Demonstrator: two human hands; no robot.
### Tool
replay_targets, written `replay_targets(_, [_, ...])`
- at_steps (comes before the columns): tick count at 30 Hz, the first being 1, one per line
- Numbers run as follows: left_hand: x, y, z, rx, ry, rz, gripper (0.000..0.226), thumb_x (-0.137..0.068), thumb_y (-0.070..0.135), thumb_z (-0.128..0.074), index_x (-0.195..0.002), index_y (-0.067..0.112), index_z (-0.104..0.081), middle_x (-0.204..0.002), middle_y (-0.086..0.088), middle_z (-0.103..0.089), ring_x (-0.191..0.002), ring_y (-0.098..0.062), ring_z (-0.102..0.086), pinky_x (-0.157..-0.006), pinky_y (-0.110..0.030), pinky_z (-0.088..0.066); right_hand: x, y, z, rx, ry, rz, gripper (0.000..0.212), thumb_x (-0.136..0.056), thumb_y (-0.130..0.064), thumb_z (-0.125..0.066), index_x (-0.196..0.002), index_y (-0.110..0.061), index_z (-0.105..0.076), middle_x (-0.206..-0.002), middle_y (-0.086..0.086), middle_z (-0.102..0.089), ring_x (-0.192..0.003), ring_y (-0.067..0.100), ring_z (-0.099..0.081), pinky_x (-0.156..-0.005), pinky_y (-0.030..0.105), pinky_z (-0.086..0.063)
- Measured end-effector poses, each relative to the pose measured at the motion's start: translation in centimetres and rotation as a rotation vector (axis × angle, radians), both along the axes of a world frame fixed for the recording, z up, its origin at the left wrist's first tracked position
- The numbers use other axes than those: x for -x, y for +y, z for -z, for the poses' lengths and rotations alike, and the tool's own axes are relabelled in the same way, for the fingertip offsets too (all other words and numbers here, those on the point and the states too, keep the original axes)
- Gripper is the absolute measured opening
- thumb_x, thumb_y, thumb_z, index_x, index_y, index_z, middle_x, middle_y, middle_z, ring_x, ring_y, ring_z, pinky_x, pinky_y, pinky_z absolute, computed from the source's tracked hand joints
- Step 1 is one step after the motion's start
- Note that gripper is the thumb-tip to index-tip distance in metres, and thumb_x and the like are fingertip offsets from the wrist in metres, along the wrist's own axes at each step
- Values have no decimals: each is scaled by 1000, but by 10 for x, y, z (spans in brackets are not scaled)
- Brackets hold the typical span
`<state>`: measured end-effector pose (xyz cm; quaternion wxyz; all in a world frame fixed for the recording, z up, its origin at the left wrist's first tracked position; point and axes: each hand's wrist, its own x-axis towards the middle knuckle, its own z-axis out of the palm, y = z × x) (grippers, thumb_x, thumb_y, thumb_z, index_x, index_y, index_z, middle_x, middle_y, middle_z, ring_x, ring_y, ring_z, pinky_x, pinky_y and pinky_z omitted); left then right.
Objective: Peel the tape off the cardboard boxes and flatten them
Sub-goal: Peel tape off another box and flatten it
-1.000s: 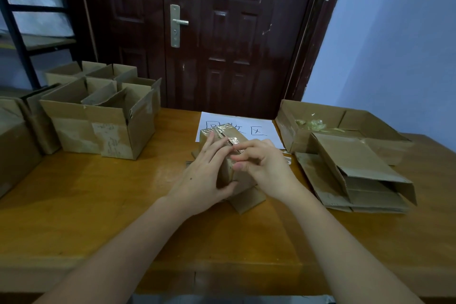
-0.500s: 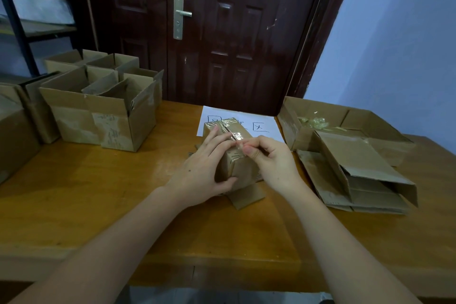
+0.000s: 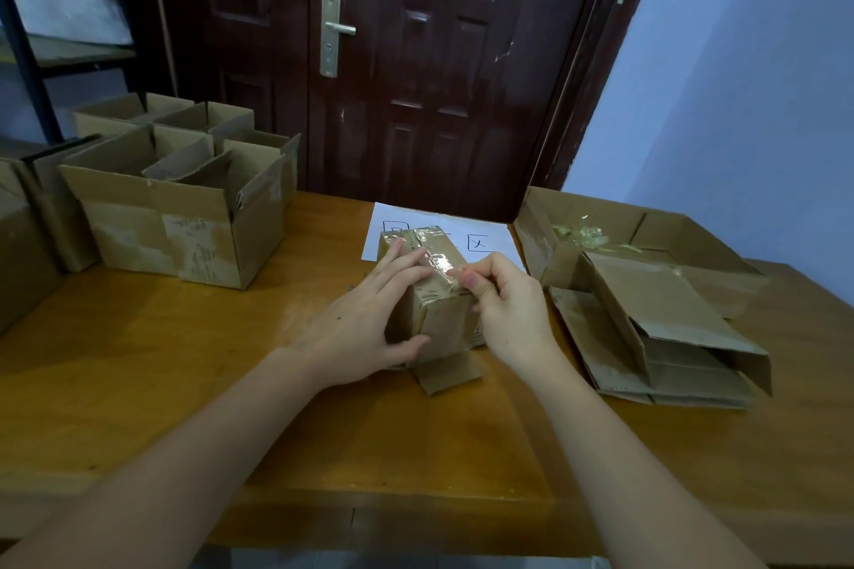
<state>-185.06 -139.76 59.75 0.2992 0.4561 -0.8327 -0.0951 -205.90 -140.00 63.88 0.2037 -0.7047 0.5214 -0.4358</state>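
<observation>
**boxfan22:** So what can't you actually make out here?

**tapewatcher:** Quite a bit tbh. The left hand (image 3: pixel 369 314) covers most of the near-left side of the small cardboard box (image 3: pixel 439 291), and the right hand (image 3: pixel 508 310) hides its right face. The sheet of white paper (image 3: pixel 462 231) behind the box has handwritten characters on it, but the box blocks the middle ones, so I can't read it. There's a loose cardboard flap (image 3: pixel 448 374) poking out from under the box toward the camera; whether it's part of the box or a separate scrap, can't tell. Far left, a bigger carton (image 3: pixel 18 245) is cut off by the frame edge.

**boxfan22:** And the box itself?

**tapewatcher:** Brown, small, sitting mid-surface (image 3: pixel 185 383) just in front of the paper. A strip of shiny clear tape (image 3: pixel 434 259) runs along its top seam, wrinkled and catching the light. The left hand grips the box, fingers spread over the top and thumb wrapped round the near face. The right hand has thumb and forefinger pinched together at the tape's near end, right by the top edge. Looks like a bit of tape is lifted there, but it's glare-y, so maybe.

**boxfan22:** Other stuff?

**tapewatcher:** Open boxes (image 3: pixel 175 217) clustered at left, flattened cardboard (image 3: pixel 656 337) at right, with an open carton (image 3: pixel 600 236) behind it holding balled-up tape (image 3: pixel 577 233).
</observation>
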Motion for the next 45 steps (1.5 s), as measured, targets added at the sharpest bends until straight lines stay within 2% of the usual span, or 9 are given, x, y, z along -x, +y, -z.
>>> replay_targets(5, [-2, 0, 1, 11, 25, -3, 78, -89, 49, -73, -153, 35, -31, -170, 20, -11, -156, 0, 13, -117, -54, -40, 0, 6, -2, -6, -59, -61, 10, -98, -26, -64, -104, -26, -71, -102, -15, -70, -99, 4, -64, -83, 35, -58])
replay_targets(11, [-3, -6, -2, 7, 38, 4, 73, -87, 43, -74, -150, 31, -38, -167, 19, -19, -157, -2, 9, -116, -48, -42, 13, 12, -12, -65, -7, -259, 53, -88, -22, -78, -134, -38, -57, -125, -18, -67, -114, 2, -62, -92, 30, -56])
replay_targets(15, [-7, -6, -4, -26, 66, 4, 73, -88, 34, -77, -149, 31, -39, -169, 27, -4, -157, 0, 6, -115, -38, -40, 16, 10, -11, 130, 362, -188, 62, -80, -36, -84, -137, -31, -60, -141, -15, -57, -135, 7, -43, -115, 37, -38])
replay_targets(18, [-3, -5, -4, -62, 77, 3, 76, -86, 37, -75, -151, 30, -37, -170, 25, -3, -155, 3, 11, -118, -39, -33, 5, 5, -3, 190, 527, -194, 64, -82, -44, -80, -140, -27, -58, -149, -12, -51, -143, 8, -34, -121, 38, -27])
replay_targets(22, [2, -2, -4, -79, 107, -13, 88, -80, 54, -81, -151, 34, -34, -170, 24, -3, -155, 4, 11, -120, -39, -29, -9, -5, 14, 310, 484, -146, 45, -82, -42, -79, -120, -21, -67, -129, -8, -65, -125, 13, -52, -109, 38, -41])
replay_targets(30, [0, -5, -1, -34, 79, -36, 77, -84, 43, -83, -147, 34, -38, -169, 23, -12, -156, 3, 5, -119, -43, -36, -13, -17, 27, 753, 521, -31, 35, -97, -39, -56, -91, -10, -75, -95, 4, -77, -92, 23, -70, -78, 39, -55])
replay_targets(37, [-1, -7, 1, -32, 74, -36, 78, -84, 43, -82, -147, 34, -38, -169, 23, -10, -156, 4, 6, -119, -44, -35, -19, -14, 28, 770, 509, 32, 34, -101, -35, -51, -96, -11, -76, -90, 1, -77, -84, 19, -69, -80, 30, -49])
replay_targets(42, [0, -7, 4, -20, 135, -17, 76, -84, 47, -81, -146, 38, -37, -170, 20, -13, -157, 1, 4, -118, -44, -37, -24, -2, 18, 562, 629, 61, 43, -87, -58, -66, -95, -16, -69, -91, -2, -74, -84, 16, -66, -82, 33, -50])
replay_targets(45, [1, -7, 5, -14, 121, -38, 76, -85, 48, -80, -147, 33, -39, -170, 19, -13, -156, 2, 5, -119, -42, -38, -26, -5, 20, 620, 663, 49, 38, -92, -53, -64, -92, -15, -69, -88, -2, -74, -80, 18, -68, -80, 34, -50])
